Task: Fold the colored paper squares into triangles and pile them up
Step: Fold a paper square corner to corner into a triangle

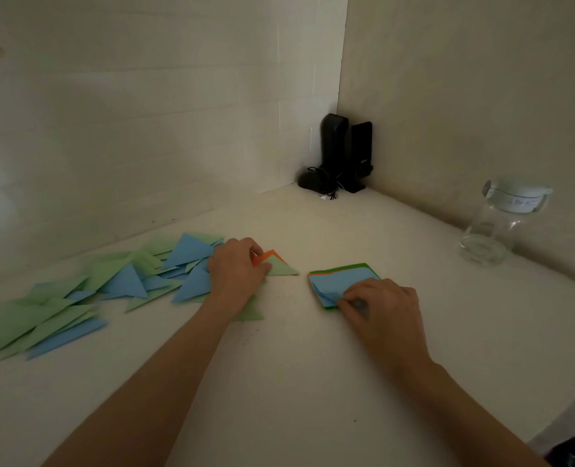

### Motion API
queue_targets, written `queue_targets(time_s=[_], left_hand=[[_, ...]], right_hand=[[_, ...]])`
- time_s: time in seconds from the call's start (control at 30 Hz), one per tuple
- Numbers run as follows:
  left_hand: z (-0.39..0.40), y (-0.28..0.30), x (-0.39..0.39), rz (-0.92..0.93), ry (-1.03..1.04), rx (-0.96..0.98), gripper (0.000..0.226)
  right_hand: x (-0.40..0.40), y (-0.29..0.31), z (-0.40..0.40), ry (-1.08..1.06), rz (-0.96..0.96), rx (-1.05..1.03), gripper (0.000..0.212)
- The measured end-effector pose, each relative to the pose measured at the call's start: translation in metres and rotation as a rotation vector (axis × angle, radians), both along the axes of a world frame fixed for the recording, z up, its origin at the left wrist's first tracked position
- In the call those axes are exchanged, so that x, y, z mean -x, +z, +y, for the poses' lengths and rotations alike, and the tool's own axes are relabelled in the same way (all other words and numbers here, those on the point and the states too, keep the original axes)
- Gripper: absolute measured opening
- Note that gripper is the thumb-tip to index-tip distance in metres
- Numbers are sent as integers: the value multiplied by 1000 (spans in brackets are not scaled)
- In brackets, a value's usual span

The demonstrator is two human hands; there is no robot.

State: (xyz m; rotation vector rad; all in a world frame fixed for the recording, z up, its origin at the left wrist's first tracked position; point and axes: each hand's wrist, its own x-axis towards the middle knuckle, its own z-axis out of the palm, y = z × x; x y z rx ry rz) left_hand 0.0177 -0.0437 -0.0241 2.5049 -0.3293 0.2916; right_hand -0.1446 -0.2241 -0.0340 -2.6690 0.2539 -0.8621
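A spread of folded green and blue paper triangles (117,284) covers the left half of the white table. At its right end my left hand (235,271) holds a folded orange triangle (266,256), which lies partly over a pale green triangle (282,268). To the right sits a small stack of paper squares (340,279), blue on top with orange and green edges showing beneath. My right hand (380,306) pinches the near corner of the top blue square, and that corner is bent upward.
A clear glass jar (502,224) with a white lid stands at the right by the wall. Black devices with a cable (340,156) fill the far corner. Walls close the table at the back and right. The table edge runs at lower right.
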Motion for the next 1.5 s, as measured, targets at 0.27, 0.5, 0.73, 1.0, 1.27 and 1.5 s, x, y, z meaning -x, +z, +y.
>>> queue_targets(time_s=[0.27, 0.5, 0.73, 1.0, 1.27, 1.5], left_hand=[[10, 2, 42, -242, -279, 220, 15], [26, -4, 99, -220, -535, 214, 24], [54, 2, 114, -213, -664, 201, 22], [67, -15, 113, -52, -610, 192, 22], [63, -12, 109, 76, -549, 229, 15], [66, -13, 105, 148, -571, 227, 17]], right_hand=[[12, 18, 0, 53, 85, -299, 12], [25, 34, 15, 76, -155, -296, 8], [38, 12, 59, 331, -39, 8, 18], [35, -7, 61, 371, 75, -204, 21], [28, 0, 60, 270, 217, -355, 20], [23, 9, 54, 252, 404, -462, 20]])
